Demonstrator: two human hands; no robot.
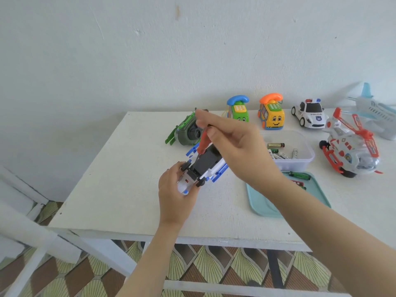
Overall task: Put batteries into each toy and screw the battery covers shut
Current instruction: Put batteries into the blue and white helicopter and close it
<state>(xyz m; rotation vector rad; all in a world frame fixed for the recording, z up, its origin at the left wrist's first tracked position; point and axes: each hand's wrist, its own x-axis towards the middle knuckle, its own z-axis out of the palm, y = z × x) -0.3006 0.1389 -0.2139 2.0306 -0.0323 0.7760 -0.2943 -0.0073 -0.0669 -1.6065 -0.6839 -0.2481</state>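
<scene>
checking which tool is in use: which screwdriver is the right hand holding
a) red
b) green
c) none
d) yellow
a: the right hand grips the red screwdriver, tip down on the underside of the toy, while the green one lies on the tray.

Your left hand (pixel 177 189) grips the blue-and-white toy (pixel 211 168) belly-up at the table (pixel 120 189). Your right hand (pixel 233 144) pinches a red screwdriver (pixel 202 142), its tip down at the toy's black underside. To the right sit a tub (pixel 295 166) of batteries (pixel 276 145) and a teal tray (pixel 261 202).
</scene>
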